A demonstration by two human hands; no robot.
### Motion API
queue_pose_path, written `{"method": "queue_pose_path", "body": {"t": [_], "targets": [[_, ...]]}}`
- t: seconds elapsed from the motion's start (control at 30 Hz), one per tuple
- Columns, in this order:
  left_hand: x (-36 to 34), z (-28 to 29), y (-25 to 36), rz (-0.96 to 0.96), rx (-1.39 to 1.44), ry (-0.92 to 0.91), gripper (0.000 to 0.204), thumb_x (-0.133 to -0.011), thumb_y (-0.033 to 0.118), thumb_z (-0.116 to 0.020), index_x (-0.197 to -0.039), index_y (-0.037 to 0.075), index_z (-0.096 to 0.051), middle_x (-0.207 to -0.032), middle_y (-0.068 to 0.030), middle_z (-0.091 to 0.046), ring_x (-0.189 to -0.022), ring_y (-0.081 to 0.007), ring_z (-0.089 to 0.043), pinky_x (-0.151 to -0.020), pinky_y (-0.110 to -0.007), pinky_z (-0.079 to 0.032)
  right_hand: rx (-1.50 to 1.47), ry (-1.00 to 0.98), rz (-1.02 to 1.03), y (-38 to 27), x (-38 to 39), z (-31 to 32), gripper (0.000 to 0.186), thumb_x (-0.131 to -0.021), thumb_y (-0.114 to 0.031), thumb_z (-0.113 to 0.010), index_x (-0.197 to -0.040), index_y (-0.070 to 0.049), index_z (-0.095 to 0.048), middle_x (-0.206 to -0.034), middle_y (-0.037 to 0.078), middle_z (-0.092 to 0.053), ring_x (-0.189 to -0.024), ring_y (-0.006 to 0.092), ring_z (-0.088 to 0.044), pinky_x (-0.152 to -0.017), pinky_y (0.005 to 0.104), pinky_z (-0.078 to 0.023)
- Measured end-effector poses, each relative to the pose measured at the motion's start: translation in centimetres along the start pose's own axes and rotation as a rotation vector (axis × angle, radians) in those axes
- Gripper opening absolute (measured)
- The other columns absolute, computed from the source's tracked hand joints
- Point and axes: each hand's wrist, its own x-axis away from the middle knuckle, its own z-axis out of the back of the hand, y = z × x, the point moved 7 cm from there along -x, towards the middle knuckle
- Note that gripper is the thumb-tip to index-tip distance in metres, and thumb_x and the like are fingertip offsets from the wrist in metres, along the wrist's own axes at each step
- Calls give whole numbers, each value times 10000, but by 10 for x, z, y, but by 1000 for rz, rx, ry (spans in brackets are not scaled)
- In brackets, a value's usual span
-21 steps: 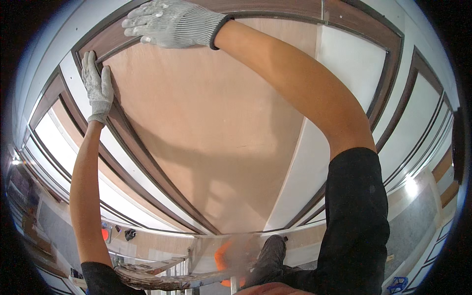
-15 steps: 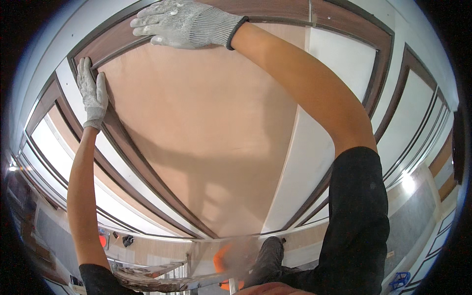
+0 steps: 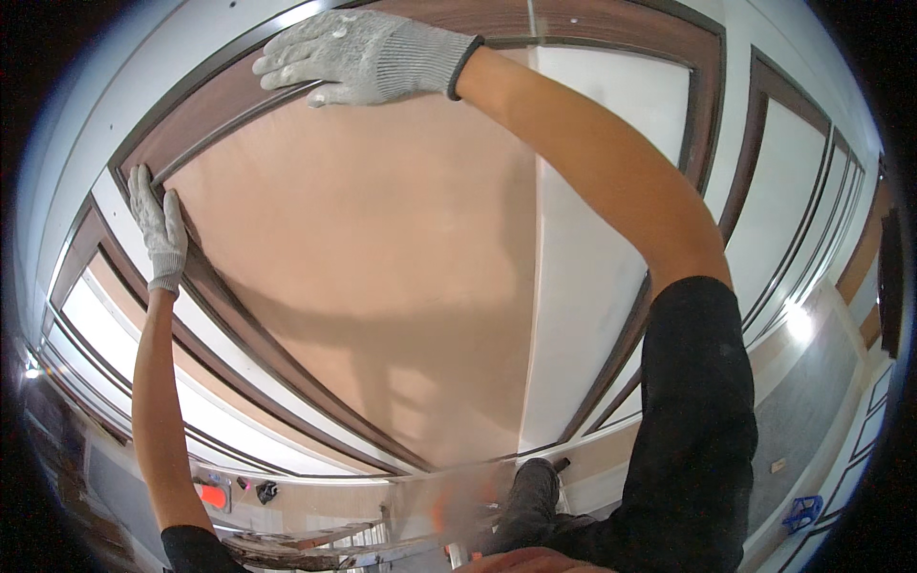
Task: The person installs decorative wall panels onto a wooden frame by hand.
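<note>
Both my hands wear grey knit work gloves. My right hand (image 3: 358,59) lies flat, palm down, on the dark brown trim (image 3: 191,124) along the top of a large wall panel. Its fingers point left and the thumb reaches over the trim's inner edge. At the upper left corner, my left hand (image 3: 159,224) rests stretched out on the upright side of the trim, fingers up and thumb apart. Inside the frame is a tan board (image 3: 382,220), with a white board (image 3: 607,124) beside it on the right. Neither hand grips anything.
More brown-framed panels flank this one, such as the white panel (image 3: 778,162) at right. Below are weathered planks (image 3: 315,549), a black bag (image 3: 266,492) and an orange object (image 3: 212,496). A blue stool (image 3: 802,514) stands on the floor at lower right.
The view has shifted, with the panel now further left and lower. My right hand lies further right along the top trim. My left hand stays near the corner.
</note>
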Motion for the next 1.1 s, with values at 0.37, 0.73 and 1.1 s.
{"method": "queue_pose_path", "body": {"t": [0.37, 0.73, 1.1], "targets": [[0, -8, -6, 17, 17, -24, 648, -1072, 314, -449, -1605, -9, -273, -1670, -210, -265, -1570, -348, -199, -1285, -449, -145, -18, 145, -40, 7, 31, 19, 430, -937, -264, -684, -1341, -116, -672, -1468, 27, -600, -1399, 217, -508, -1182, 391, -410], [1, -9, -9, 62, 29, -61, 666, -1075, 332, -438, -1618, 1, -240, -1682, -224, -226, -1576, -361, -172, -1284, -454, -141, 222, 71, -64, 5, 38, 25, 361, -953, -394, -648, -1181, -121, -711, -1364, 38, -654, -1309, 221, -585, -1101, 397, -479], [0, -5, -17, 58, -25, -58, 659, -1072, 328, -438, -1614, 0, -256, -1677, -220, -247, -1568, -357, -206, -1282, -443, -162, 175, 61, -81, 12, 31, 20, 336, -948, -375, -659, -1144, -105, -694, -1265, 67, -664, -1196, 231, -628, -1040, 385, -507]]}}
